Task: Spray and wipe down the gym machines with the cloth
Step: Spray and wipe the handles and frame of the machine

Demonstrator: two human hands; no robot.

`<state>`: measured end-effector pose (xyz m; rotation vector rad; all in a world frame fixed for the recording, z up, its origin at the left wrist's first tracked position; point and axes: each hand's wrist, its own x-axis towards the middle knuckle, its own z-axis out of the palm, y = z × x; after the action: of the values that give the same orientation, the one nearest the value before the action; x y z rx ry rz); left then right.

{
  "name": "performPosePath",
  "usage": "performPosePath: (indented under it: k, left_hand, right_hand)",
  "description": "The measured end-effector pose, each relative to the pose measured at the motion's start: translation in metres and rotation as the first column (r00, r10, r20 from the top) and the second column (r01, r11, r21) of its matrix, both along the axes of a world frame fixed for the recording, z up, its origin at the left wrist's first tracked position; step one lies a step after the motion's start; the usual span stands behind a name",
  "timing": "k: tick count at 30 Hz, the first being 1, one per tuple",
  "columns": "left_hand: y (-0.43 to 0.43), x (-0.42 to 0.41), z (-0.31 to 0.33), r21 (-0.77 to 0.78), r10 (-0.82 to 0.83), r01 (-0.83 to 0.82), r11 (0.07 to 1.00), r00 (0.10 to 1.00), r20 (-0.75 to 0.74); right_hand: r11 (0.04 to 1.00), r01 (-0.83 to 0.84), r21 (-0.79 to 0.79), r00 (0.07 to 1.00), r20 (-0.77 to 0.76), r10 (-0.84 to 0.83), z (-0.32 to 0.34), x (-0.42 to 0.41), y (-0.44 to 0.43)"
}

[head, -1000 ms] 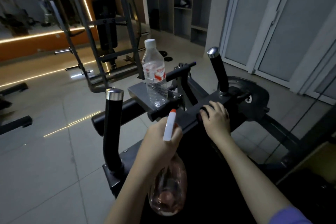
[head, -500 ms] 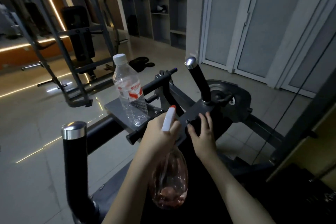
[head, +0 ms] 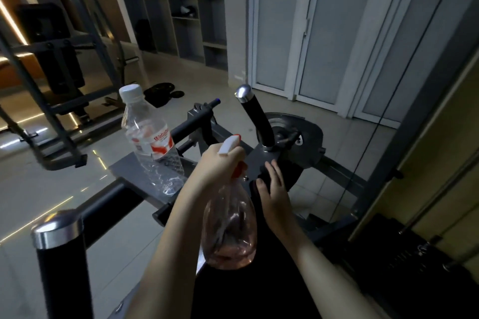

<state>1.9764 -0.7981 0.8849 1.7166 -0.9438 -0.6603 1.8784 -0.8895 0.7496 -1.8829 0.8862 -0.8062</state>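
Head view: the person is standing over a dark gym machine (head: 269,156) in a dim room. The left hand (head: 217,163) is wrapping its grip round the neck of the spray bottle (head: 229,228). The bottle's pinkish clear body is hanging below the fist and its white nozzle is pointing toward 12 o'clock, at the machine's crossbar. At 3 o'clock of that hand, the right hand (head: 274,194) is lying with fairly straight fingers on a dark cloth (head: 263,175), pressing it onto the crossbar at the foot of the far handle (head: 255,116). Its grip is wide and flat rather than clenched. The cloth is so dark against the frame that its edges are hard to make out.

Judging from this, the person is wiping the crossbar, with the spray poised just beside the cloth. The next move is probably calling for a squeeze of the trigger onto a bare stretch of frame, then for sliding the cloth across it and up the handles. The nozzle needs aiming clear of the right hand's fingers.

Counting: one spray bottle, one cloth and two hands are working. Two upright black handles with chrome caps are showing, the far handle at 12 o'clock of the right hand and the near handle (head: 62,254) at 7 o'clock of the left hand. One clear water bottle (head: 153,142) is standing upright on a grey plate (head: 129,168) at 10 o'clock of the left hand, near it but apart
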Motion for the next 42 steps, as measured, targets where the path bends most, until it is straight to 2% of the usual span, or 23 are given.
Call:
performPosePath:
  k: [3,7,10,16,20,23,26,29,34,39,42]
  left_hand:
    - [-0.008,0.011,0.01,-0.049,-0.039,0.036,0.998,0.998,-0.042]
    - [-0.019,0.019,0.015,-0.054,-0.034,0.028,0.998,0.992,-0.118]
    - [-0.025,0.024,0.019,-0.058,-0.037,0.03,0.998,0.991,-0.126]
    - [-0.036,0.023,0.014,-0.126,-0.021,0.022,0.992,1.0,0.004]
    - [-0.049,0.017,0.01,-0.117,0.051,-0.04,0.992,0.995,0.091]
    - [-0.058,0.013,0.009,-0.08,0.093,-0.08,0.994,0.981,0.171]
    - [-0.066,0.011,0.01,-0.022,0.072,-0.069,0.997,0.972,0.222]
    - [-0.072,0.01,0.011,0.009,0.055,-0.059,0.998,0.969,0.242]
    - [-0.084,0.008,0.013,0.079,0.042,-0.062,0.995,0.971,0.234]
    - [-0.098,0.004,0.012,0.247,-0.069,-0.001,0.969,0.959,0.274]
    - [-0.1,0.002,0.009,0.281,-0.058,-0.024,0.959,0.958,0.28]
  right_hand:
    - [0.996,0.09,0.004,0.996,0.002,-0.09,-0.001,0.002,-0.001]
    - [0.957,0.258,0.134,0.963,0.046,-0.266,0.004,0.003,-0.006]
    - [0.947,0.274,0.164,0.959,0.027,-0.283,0.007,0.003,-0.014]
    - [0.955,0.229,0.187,0.97,0.035,-0.24,0.007,-0.009,-0.028]
    - [0.933,0.292,0.211,0.945,0.085,-0.315,0.006,-0.018,-0.037]
    - [0.908,0.297,0.295,0.928,0.135,-0.347,0.009,-0.02,-0.047]
    - [0.828,0.289,0.48,0.888,0.188,-0.419,0.01,-0.02,-0.058]
    - [0.757,0.253,0.602,0.859,0.221,-0.462,0.01,-0.023,-0.066]
    - [0.697,0.222,0.681,0.836,0.234,-0.496,0.008,-0.027,-0.074]
    - [0.687,0.214,0.695,0.83,0.242,-0.503,0.006,-0.029,-0.075]
    - [0.675,0.192,0.713,0.829,0.25,-0.499,0.008,-0.031,-0.075]
